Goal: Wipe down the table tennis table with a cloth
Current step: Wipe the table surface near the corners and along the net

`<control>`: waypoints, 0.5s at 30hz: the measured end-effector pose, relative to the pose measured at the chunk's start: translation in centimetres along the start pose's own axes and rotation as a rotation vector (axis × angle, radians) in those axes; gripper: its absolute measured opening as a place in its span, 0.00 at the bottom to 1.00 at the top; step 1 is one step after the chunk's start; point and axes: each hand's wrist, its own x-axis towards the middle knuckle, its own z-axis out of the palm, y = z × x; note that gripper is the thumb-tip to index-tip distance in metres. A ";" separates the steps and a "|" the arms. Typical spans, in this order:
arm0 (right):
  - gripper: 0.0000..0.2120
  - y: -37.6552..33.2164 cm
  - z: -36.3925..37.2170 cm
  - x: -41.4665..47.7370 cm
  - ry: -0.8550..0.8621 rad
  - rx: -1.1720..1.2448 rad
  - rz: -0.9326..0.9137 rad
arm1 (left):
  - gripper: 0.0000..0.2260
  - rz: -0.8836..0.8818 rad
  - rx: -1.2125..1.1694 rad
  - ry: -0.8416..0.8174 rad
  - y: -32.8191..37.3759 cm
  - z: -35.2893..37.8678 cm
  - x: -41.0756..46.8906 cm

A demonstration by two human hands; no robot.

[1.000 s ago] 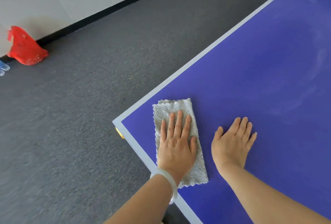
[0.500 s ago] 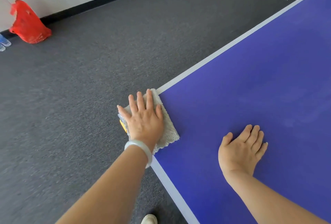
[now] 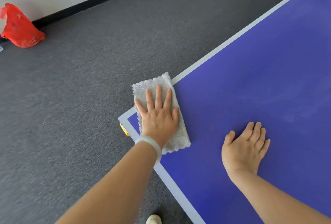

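Small grey fluffy microfibre cloth [image 3: 180,134] lies folded to a rectangle at the near left corner of the flat blue-purple table tennis desk with pale grey border [image 3: 250,80]. The cloth's far left end sticks out past the desk's left side edge, over the dark grey carpet floor [image 3: 80,89]. The rest lies flat on the blue surface.

Left hand [image 3: 158,118] lies palm down on the middle of the cloth. Its fingers [image 3: 158,96] are straight and spread, pressing rather than gripping. A pale translucent bangle [image 3: 150,145] sits on that wrist.

Right hand [image 3: 245,145] rests flat on bare desk to the right of the cloth, apart from it. Its fingers are extended and close together, holding nothing; it looks like a brace.

Handling, as a judgement:
- **Cloth:** looks light, soft and limp, with no stiffness of its own, so the overhanging end would likely droop or fold under if pushed further off.
- **Sliding:** the plush pile should glide easily on the smooth hard desk.
- **Risk:** it could bunch or slip out from under the hand if pressure is uneven.
- **Hold:** best is a flat palm over the centre with fingers spread toward the leading edge. For lifting or refolding, pinch a corner or a short edge.
- **Fragility:** nothing fragile here.

Also in view:
- a crumpled red plastic bag [image 3: 19,28] on the floor by the far left wall
- a small yellow part [image 3: 123,129] under the desk corner
- the toe of a light shoe [image 3: 154,219] at the near edge of the view
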 end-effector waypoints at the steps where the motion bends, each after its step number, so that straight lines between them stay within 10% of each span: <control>1: 0.32 0.0 0.0 0.0 0.003 -0.002 0.001 | 0.28 -0.026 -0.014 -0.004 0.3 -0.4 1.3; 15: 0.34 0.2 -0.7 0.1 -0.013 0.118 0.008 | 0.30 0.479 0.005 -0.019 9.5 3.0 -10.1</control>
